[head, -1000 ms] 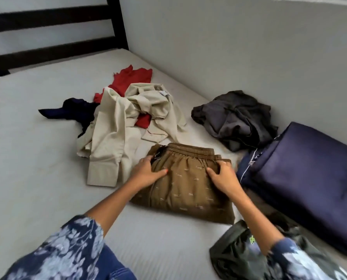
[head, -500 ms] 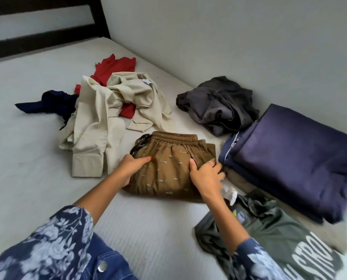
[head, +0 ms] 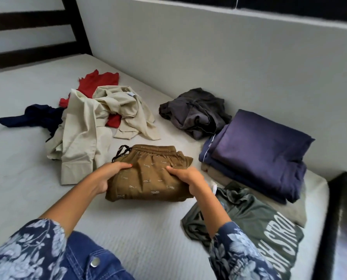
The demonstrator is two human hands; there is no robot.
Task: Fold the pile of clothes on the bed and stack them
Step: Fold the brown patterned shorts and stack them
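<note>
Folded brown patterned shorts (head: 148, 174) lie in the middle of the white mattress (head: 23, 168). My left hand (head: 110, 174) grips their left edge, thumb on top and fingers under. My right hand (head: 188, 176) grips the right edge the same way. Behind them lies an unfolded pile: a beige shirt (head: 85, 136), a red garment (head: 98, 81) and a dark navy garment (head: 35, 116). To the right sits a stack with a folded navy garment (head: 257, 150) on top.
A crumpled dark grey garment (head: 197, 112) lies by the wall. A green printed T-shirt (head: 259, 225) lies at the near right. A dark bed rail (head: 338, 219) runs along the right edge, and the dark headboard (head: 27, 27) stands at the far left.
Both hands have slid from lying on top of the brown shorts to gripping their left and right edges. The camera has tilted, showing more of the wall and the right rail.
</note>
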